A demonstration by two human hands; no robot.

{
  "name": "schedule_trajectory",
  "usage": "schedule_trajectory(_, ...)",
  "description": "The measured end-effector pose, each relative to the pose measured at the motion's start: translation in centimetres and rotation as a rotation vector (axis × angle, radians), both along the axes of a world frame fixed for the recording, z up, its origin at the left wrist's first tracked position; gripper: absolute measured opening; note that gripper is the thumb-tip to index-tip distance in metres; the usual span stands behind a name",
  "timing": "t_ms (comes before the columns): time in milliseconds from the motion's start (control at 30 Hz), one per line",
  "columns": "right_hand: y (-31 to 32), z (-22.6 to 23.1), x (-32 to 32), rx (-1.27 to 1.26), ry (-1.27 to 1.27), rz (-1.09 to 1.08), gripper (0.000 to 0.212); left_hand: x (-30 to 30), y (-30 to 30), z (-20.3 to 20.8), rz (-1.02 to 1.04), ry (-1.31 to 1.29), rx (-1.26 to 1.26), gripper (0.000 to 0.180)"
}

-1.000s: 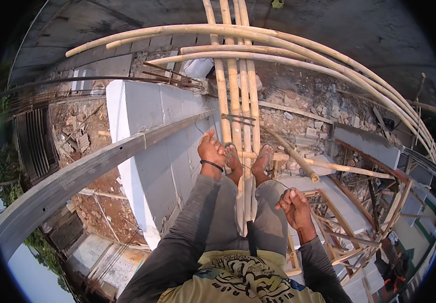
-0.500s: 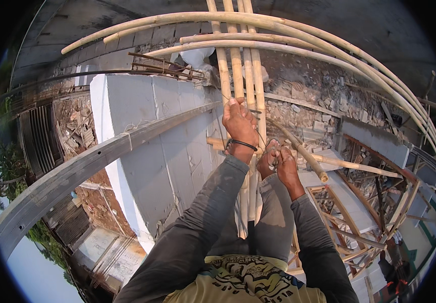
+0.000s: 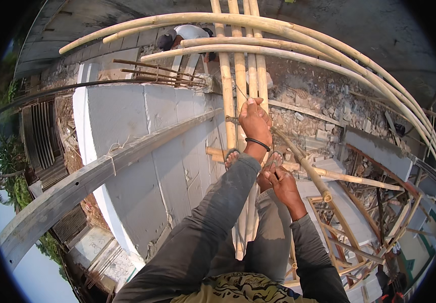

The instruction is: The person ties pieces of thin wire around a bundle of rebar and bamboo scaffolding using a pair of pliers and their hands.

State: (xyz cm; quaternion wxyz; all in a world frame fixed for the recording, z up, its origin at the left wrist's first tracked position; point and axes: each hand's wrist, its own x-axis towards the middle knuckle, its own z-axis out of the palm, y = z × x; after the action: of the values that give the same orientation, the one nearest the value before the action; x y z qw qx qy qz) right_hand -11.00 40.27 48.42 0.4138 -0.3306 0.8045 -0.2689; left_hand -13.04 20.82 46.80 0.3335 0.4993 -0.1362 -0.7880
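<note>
My left hand point(image 3: 255, 121), with a black band at the wrist, is closed in a pinch on a thin dark wire point(image 3: 240, 91) over the upright bamboo poles point(image 3: 226, 76). Lower and to the right, the fingers of my right hand point(image 3: 284, 186) are pinched together near my foot, apparently on the lower end of the same strand. Whether it is wire or cord is hard to tell. My sandalled feet point(image 3: 274, 160) rest around a bamboo crosspole point(image 3: 349, 178). Beside my right hand, a shorter bamboo pole point(image 3: 309, 164) slants out.
Long bamboo poles point(image 3: 298, 31) arch across ahead. A grey block wall point(image 3: 152, 136) and a grey metal beam point(image 3: 97, 166) lie to the left. Rusty rebar point(image 3: 157, 74) sticks out near a person point(image 3: 190, 33) bending below. Rubble point(image 3: 319, 118) and wooden frames point(image 3: 346, 232) lie right.
My left hand has shifted slightly right and down, and my right hand lower; both stay closed. The view has shifted, and more of the other person and of my feet shows.
</note>
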Motion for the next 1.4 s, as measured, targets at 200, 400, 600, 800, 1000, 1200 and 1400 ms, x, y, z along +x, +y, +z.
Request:
schedule_trajectory(200, -0.1, -3.8, -1.3, -0.166, -0.612, -0.618, 0.024, 0.3, -0.9, -1.2, 0.093, -0.007, -0.067, 0.026)
schedule_trajectory(400, -5.6, -6.3, -4.5, -0.578, -1.043, -1.231, 0.024, 1.1, -0.1, -3.8, 0.175, -0.052, -0.028, 0.027)
schedule_trajectory(600, -12.4, -9.5, -9.2, -0.876, -1.415, -1.508, 0.033, 1.3, -0.4, -7.6, 0.24, -0.075, 0.027, 0.028)
schedule_trajectory(800, -16.4, -16.0, -11.0, -0.677, -1.148, -1.443, 0.04, -1.0, -5.1, -12.3, 0.336, -0.018, -0.077, 0.029)
schedule_trajectory(1000, -19.9, -22.0, -12.8, -0.259, 0.407, -0.264, 0.036, 0.7, -9.4, -18.7, 0.414, -0.117, -0.107, 0.024)
schedule_trajectory(1200, -24.0, -24.8, -11.3, -0.219, 0.032, 0.557, 0.039, 0.7, -13.5, -26.5, 0.563, 0.163, 0.07, 0.019)
schedule_trajectory(1400, -26.1, -29.5, -11.3, -0.332, 0.003, 0.338, 0.033, 2.3, -16.1, -33.4, 0.075, -0.02, 0.014, 0.025)
